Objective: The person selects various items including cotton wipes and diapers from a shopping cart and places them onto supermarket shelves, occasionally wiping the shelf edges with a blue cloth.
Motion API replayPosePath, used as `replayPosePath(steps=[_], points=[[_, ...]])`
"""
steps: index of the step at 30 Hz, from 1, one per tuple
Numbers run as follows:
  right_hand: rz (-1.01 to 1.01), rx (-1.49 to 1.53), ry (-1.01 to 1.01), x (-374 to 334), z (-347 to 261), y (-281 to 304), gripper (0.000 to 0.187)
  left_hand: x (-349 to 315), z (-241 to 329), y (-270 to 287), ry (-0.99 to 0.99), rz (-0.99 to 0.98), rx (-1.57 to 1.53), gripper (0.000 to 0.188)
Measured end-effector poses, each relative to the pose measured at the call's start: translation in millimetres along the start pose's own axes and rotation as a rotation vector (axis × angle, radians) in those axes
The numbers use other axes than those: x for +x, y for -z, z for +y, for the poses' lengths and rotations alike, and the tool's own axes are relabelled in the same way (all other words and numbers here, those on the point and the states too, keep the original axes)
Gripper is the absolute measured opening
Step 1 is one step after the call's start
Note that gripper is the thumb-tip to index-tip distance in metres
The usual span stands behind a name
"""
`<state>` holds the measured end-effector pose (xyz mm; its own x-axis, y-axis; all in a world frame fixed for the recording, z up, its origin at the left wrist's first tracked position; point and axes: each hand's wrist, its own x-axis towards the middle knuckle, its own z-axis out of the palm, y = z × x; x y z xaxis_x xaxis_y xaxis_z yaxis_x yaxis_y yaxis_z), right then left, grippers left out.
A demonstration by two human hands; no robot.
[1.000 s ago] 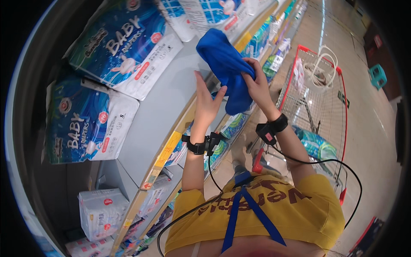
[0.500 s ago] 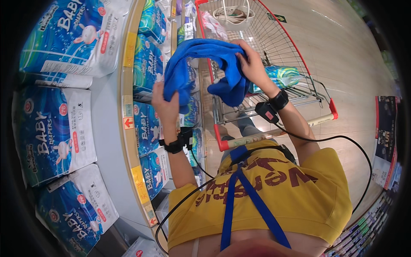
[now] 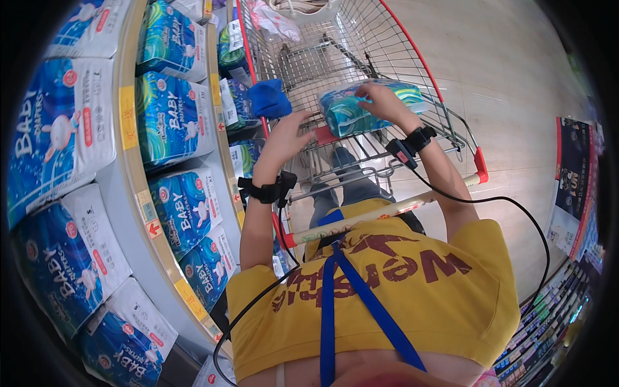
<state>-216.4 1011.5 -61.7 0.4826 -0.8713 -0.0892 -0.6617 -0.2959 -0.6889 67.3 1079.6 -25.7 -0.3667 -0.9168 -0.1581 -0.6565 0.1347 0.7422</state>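
A bunched blue cloth (image 3: 269,98) rests at the left rim of the shopping cart (image 3: 414,42). Just below it is my left hand (image 3: 287,138), open and apart from the cloth, its fingers spread toward the cart. My right hand (image 3: 385,104) is over a blue-green pack of diapers (image 3: 342,113) lying in the near end of the cart. Its fingers are bent and apart, holding nothing; whether they touch the pack I cannot tell. Each wrist wears a black strap with a small device and a cable.
Shelves of blue diaper packs (image 3: 174,113) line the left side, close to the cart. Farther inside the cart lie a pinkish-white plastic bag (image 3: 274,19) and a white bag (image 3: 306,6). The cart's handle (image 3: 387,211) crosses before my body. A dark display board (image 3: 576,184) stands at the right.
Both hands have let go of the blue cloth, which now sits bunched at the cart's left rim. My left hand has moved slightly right, and the right hand has lowered over the diaper pack.
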Motion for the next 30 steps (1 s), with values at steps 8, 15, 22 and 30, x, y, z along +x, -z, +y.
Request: replayPosePath(steps=[8,15,22,30], points=[[-0.225,-0.332,-0.119,-42,77,9,0.023,77,6,-97,-0.072,-0.171,0.105,0.047],[-0.039,-0.297,-0.212,-18,83,7,0.015,99,-1,-103,0.017,-0.088,0.095,0.026],[0.143,-0.126,-0.189,-16,68,24,0.012,115,0,-81,0.019,-0.091,0.085,0.026],[0.437,0.008,-0.049,-12,2,68,0.009,104,61,-3,-0.032,0.068,0.088,0.022]])
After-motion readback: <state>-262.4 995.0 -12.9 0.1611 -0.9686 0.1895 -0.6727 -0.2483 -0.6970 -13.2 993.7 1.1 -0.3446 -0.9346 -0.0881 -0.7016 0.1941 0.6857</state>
